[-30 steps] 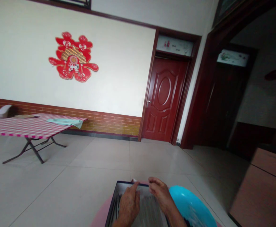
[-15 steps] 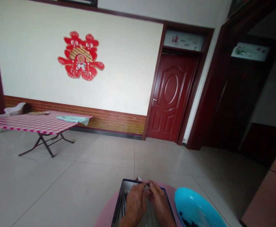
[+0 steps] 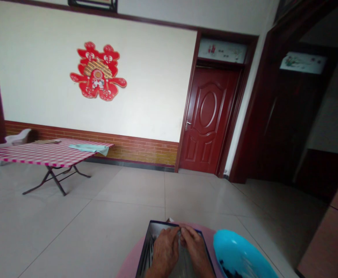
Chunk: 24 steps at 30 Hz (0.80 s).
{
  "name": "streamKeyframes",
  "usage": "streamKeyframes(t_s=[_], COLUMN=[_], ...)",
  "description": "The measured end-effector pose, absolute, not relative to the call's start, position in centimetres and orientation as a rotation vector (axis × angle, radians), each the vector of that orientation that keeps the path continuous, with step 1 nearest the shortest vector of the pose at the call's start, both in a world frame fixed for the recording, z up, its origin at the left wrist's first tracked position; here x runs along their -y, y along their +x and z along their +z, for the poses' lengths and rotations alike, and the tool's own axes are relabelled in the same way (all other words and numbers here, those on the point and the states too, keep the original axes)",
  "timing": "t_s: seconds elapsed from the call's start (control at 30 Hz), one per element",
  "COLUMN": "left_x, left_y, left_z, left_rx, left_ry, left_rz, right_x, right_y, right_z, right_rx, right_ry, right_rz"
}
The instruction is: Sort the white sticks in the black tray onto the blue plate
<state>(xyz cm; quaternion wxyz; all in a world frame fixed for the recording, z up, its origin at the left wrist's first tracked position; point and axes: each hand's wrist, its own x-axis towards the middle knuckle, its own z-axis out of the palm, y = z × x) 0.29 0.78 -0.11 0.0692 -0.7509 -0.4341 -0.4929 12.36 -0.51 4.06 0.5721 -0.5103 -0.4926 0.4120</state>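
Both my hands are close together over a shallow dark-rimmed box (image 3: 146, 241) at the bottom of the view. My left hand (image 3: 165, 249) has its fingers bent, with thumb and fingertips pinched near the box's far edge. My right hand (image 3: 194, 245) pinches at the same spot, its fingertips meeting the left ones. Whatever small thing sits between the fingertips is hidden. Several thin, grey, stick-like pieces (image 3: 150, 247) lie along the box's left side. Beneath the box is a pink round surface (image 3: 129, 256).
A blue basin (image 3: 244, 251) with small dark pieces inside stands right of the box. Farther off at left is a folding table with a checked cloth (image 3: 44, 153), a pale green cloth (image 3: 90, 148) on it. A brown cabinet (image 3: 329, 235) stands at right.
The fingertips of both hands have drawn closer together at the box's far edge; a dark bit seen between them earlier is now covered. The camera has tilted slightly upward.
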Motion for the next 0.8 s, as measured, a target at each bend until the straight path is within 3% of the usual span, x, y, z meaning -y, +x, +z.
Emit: streamKeyframes(t_s=[0.23, 0.8], left_x=[-1.1, -0.6], left_y=[0.5, 0.1], left_z=[-0.9, 1.1], left_rx=[1.251, 1.237], left_ry=[-2.173, -2.273], left_rz=[-1.582, -1.42], right_x=[1.0, 0.6], right_y=[12.2, 13.2], right_z=[5.3, 4.4], right_rx=[1.193, 1.258], right_ry=[-1.248, -1.264], right_rz=[0.945, 0.99])
